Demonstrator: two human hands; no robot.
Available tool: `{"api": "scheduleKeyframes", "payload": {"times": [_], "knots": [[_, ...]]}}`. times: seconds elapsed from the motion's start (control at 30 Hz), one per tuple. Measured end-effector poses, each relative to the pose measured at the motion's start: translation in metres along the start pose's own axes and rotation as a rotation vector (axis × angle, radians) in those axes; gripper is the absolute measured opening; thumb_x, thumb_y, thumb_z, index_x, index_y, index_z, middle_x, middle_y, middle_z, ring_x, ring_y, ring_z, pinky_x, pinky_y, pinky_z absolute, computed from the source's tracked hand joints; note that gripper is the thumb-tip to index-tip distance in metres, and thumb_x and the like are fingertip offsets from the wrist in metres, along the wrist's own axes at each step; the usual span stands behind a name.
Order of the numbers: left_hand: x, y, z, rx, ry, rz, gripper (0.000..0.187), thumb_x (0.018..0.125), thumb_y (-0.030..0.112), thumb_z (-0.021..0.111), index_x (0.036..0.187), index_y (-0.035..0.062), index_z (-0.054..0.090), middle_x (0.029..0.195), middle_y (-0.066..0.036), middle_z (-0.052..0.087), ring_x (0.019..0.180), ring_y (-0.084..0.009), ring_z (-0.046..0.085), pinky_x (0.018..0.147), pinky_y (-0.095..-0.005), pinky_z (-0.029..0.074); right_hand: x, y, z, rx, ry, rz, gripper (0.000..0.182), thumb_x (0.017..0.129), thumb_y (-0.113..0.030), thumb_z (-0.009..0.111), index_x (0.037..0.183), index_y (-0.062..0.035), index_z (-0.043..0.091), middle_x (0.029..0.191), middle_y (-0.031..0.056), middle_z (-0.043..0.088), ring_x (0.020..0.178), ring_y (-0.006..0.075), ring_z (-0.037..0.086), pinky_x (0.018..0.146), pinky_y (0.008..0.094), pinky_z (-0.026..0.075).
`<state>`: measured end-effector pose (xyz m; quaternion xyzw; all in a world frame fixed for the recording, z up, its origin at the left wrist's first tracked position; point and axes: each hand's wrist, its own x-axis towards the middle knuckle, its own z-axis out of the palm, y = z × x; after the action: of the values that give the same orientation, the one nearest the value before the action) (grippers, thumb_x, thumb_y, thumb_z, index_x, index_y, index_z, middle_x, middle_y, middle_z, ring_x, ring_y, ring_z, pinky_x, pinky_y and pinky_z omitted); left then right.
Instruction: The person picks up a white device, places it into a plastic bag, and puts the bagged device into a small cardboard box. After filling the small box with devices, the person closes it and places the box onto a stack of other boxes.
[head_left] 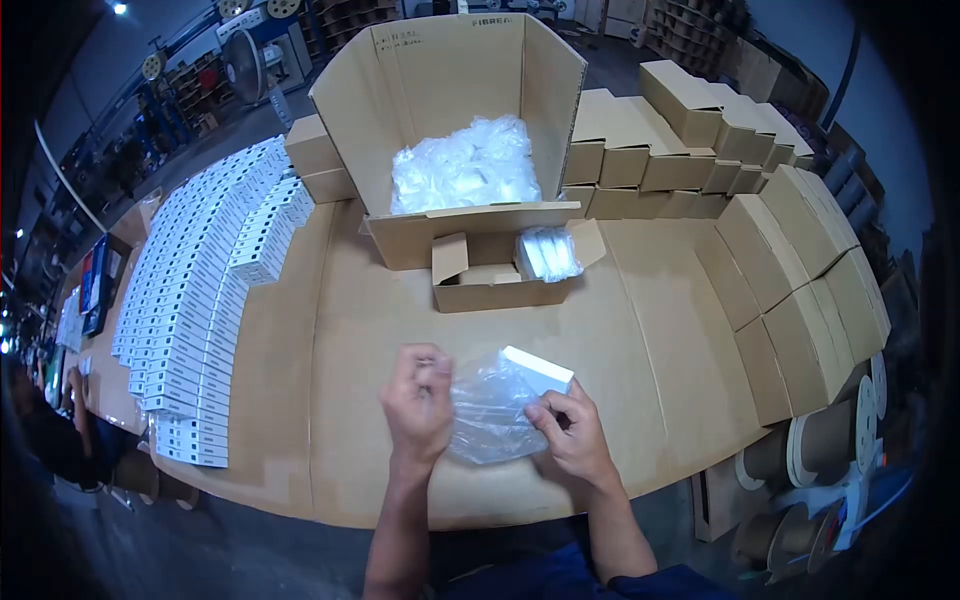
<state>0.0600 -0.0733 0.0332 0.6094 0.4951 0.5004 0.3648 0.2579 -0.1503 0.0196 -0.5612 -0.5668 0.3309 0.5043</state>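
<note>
A small white box (538, 371) and a clear plastic bag (490, 425) are together in my right hand (572, 432), its thumb pressed on the near side. The film overlaps the lower part of the box, while its upper face shows bare. Left of the bag is my left hand (416, 400), raised with fingers curled in and slightly blurred. The bag's edge lies right at this hand, but I cannot tell what its fingers hold. Beyond both hands, an open carton (500, 296) holds several plastic-wrapped white packs (548, 253) at its right end.
Behind the small carton stands a large open cardboard box (450, 75) filled with clear plastic bags (467, 165). Rows of small white boxes (190, 290) cover the table's left side. Brown cartons (690, 150) are stacked at the back right, with more cartons (800, 290) along the right edge.
</note>
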Motion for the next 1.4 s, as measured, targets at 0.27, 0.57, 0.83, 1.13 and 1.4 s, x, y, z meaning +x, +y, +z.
{"api": "scheduleKeyframes", "payload": {"times": [0.27,0.57,0.83,1.13,1.4], "knots": [[-0.019,-0.029,0.012,-0.758,-0.221,-0.138,0.092,0.082,0.034,0.09,0.147,0.0007,0.034,0.132,-0.014,0.056,0.123,-0.0215,0.057,0.104,-0.0369,0.048,-0.005,0.015,0.001,0.031,0.146,0.013,0.027,0.096,-0.021,0.075,0.085,0.0029,0.069,0.096,0.0104,0.052,0.081,0.019,0.052,0.071,0.0322,0.044],[-0.041,-0.019,0.017,-0.368,-0.366,-0.209,0.053,0.081,0.011,0.089,0.124,-0.003,0.06,0.108,-0.009,0.072,0.101,-0.016,0.069,0.09,-0.0324,0.056,0.009,0.025,-0.022,0.172,0.261,-0.13,0.022,0.101,-0.012,0.065,0.119,0.0,0.068,0.116,0.0108,0.062,0.106,0.0202,0.061,0.092,0.0309,0.049],[-0.042,-0.017,0.013,-0.217,-0.494,-0.169,0.055,0.081,0.013,0.089,0.126,-0.0043,0.062,0.112,-0.014,0.074,0.103,-0.0174,0.07,0.092,-0.034,0.057,0.053,-0.023,-0.056,0.237,0.163,-0.518,0.041,0.089,0.007,0.074,0.123,-0.0054,0.054,0.122,0.0147,0.055,0.097,0.0173,0.062,0.079,0.0278,0.053],[-0.039,-0.018,0.01,-0.172,-0.481,-0.108,0.057,0.081,0.014,0.088,0.128,-0.0041,0.06,0.112,-0.016,0.074,0.105,-0.0197,0.072,0.093,-0.0352,0.057,0.078,-0.036,-0.056,0.092,-0.173,-0.578,0.027,0.075,0.015,0.07,0.095,-0.0018,0.073,0.101,0.0135,0.064,0.088,0.0219,0.064,0.069,0.0294,0.051],[-0.036,-0.028,0.015,-0.202,-0.403,-0.093,0.06,0.081,0.016,0.088,0.129,-0.0034,0.057,0.11,-0.018,0.075,0.104,-0.0221,0.073,0.093,-0.037,0.057,0.087,-0.039,-0.05,0.059,-0.178,-0.611,0.03,0.071,0.013,0.064,0.093,-0.0028,0.076,0.098,0.0137,0.066,0.084,0.023,0.065,0.071,0.0328,0.052]]}}
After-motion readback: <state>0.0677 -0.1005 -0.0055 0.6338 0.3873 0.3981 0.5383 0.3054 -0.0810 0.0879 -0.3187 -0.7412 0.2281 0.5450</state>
